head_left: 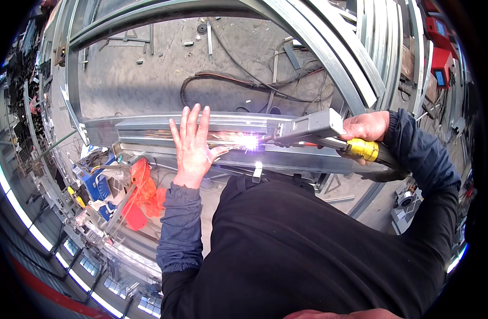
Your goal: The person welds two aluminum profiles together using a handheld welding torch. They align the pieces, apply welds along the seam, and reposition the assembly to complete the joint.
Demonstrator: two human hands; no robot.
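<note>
My right hand (pixel 367 127) is wrapped round the grip of a welding torch (pixel 308 127), which has a boxy grey body and yellow wrapping on its handle. The torch nozzle points left, and a bright violet-white arc glows at its tip against a long steel profile (pixel 164 125). Sparks spray leftward from the arc toward my left hand (pixel 192 146). That hand lies over the steel with fingers stretched and spread, holding nothing; whether its palm presses on the metal cannot be made out. Glare hides the exact spot at the nozzle.
A steel frame (pixel 329 40) curves round the far side. Dark cables (pixel 228 78) and metal offcuts lie on the concrete floor (pixel 148 74). Orange-red cloth or plastic (pixel 147 194) and a blue box (pixel 96 183) are at left. Red machines (pixel 442 66) stand at far right.
</note>
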